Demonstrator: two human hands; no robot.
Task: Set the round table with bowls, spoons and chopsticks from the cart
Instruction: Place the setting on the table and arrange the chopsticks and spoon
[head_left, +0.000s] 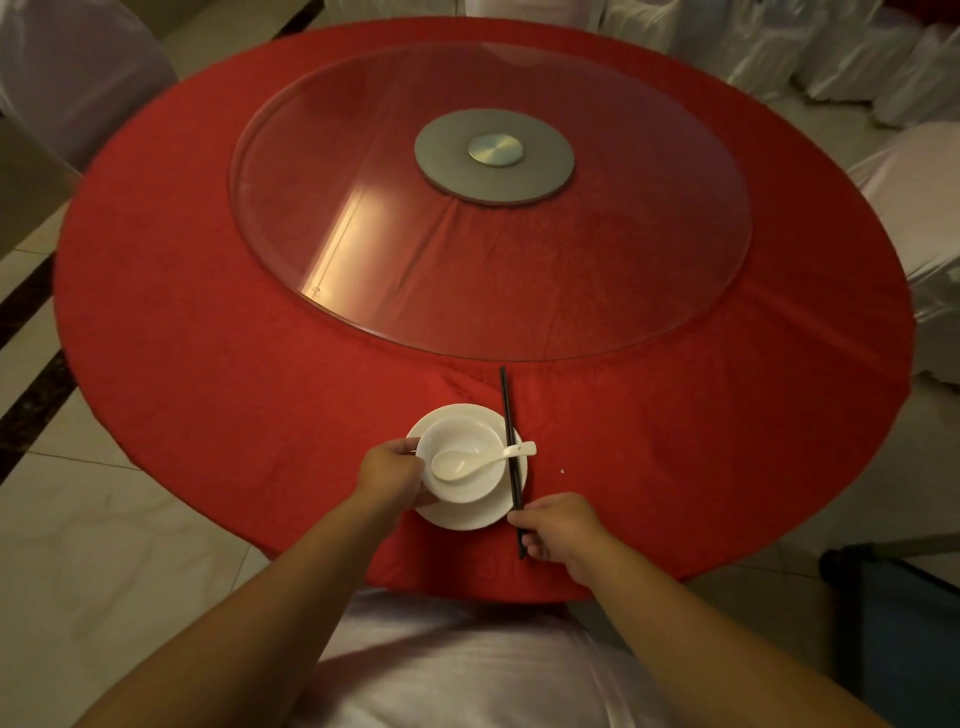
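A white bowl (470, 486) stands on a white plate (467, 517) near the front edge of the round table (208, 338), which is covered in red cloth. A white spoon (467, 460) lies in the bowl, its handle pointing right over the rim. My left hand (392, 470) grips the bowl's left side. Black chopsticks (508, 431) lie across the plate's right edge, pointing away from me. My right hand (558, 527) pinches their near end.
A glass turntable (322, 208) with a grey metal hub (493, 156) fills the table's middle. White-covered chairs stand at the far left (67, 78), right (919, 208) and just below me (467, 670). A dark cart edge (893, 597) shows at the lower right.
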